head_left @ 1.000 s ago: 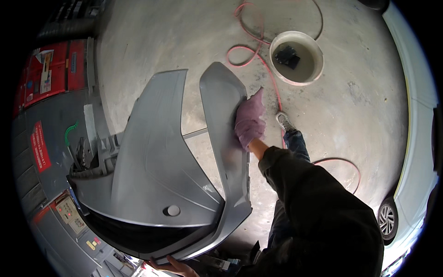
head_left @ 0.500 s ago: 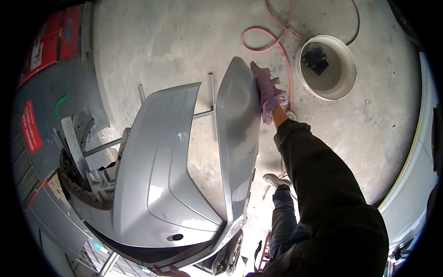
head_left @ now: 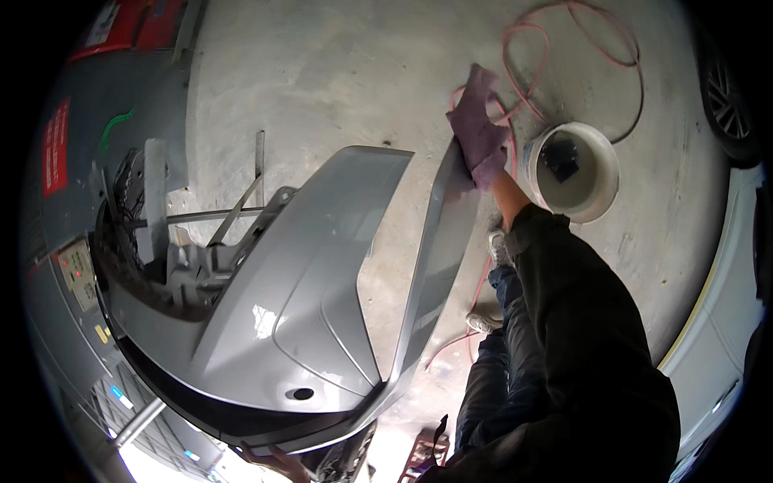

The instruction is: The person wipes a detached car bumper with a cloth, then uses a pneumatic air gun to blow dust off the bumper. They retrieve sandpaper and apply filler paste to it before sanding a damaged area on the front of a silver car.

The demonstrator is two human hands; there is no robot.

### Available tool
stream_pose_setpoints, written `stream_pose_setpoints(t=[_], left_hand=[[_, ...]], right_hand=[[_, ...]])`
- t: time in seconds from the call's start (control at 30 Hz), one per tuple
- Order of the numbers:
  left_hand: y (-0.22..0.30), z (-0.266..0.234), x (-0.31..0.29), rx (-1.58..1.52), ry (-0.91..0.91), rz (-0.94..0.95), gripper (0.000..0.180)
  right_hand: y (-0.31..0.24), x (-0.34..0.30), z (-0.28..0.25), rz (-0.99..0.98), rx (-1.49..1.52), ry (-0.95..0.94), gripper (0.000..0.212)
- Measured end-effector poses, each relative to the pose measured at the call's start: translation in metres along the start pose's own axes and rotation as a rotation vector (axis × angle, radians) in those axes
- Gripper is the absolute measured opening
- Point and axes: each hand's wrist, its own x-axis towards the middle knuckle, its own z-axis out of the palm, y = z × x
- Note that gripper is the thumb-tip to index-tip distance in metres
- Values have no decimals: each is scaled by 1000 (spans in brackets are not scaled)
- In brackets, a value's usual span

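A silver-grey car bumper (head_left: 290, 266) fills the middle and left, with a dark lower strip and a small oval hole near its bottom. My left hand (head_left: 283, 464) grips its lower edge at the bottom of the picture; only part of that hand shows. A crumpled purple cloth (head_left: 481, 121) is bunched in my right hand (head_left: 493, 173), at the upper tip of the bumper's long right-hand section. The cloth covers most of the right fingers.
Metal stand bars (head_left: 201, 215) run behind the bumper. To the right stands a white bucket (head_left: 602, 205) of cloudy water with a dark item in it. A pink hose (head_left: 547, 48) loops over the floor. A light-coloured car (head_left: 708, 346) lines the right side; red-and-grey cabinets (head_left: 153, 80) the left.
The bumper has tilted, so its right-hand section appears narrower and more of its inner side shows. My right hand and the cloth stay at its upper tip. The view has shifted.
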Motion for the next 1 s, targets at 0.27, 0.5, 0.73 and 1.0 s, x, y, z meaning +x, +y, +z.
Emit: stream_pose_setpoints(t=[0.27, 0.5, 0.73, 1.0], left_hand=[[-30, 3, -21, 28, 99, 15, 66], [5, -1, -4, -151, 184, 54, 61], [15, -1, -10, -328, 229, -14, 60], [12, -2, -9, -350, 209, 9, 58]], right_hand=[[85, -69, -24, 298, 116, 174, 31], [249, -230, -71, 555, 36, 444, 28], [397, -358, -91, -57, 1831, 853, 28], [371, -218, -88, 289, 2314, 1096, 24]])
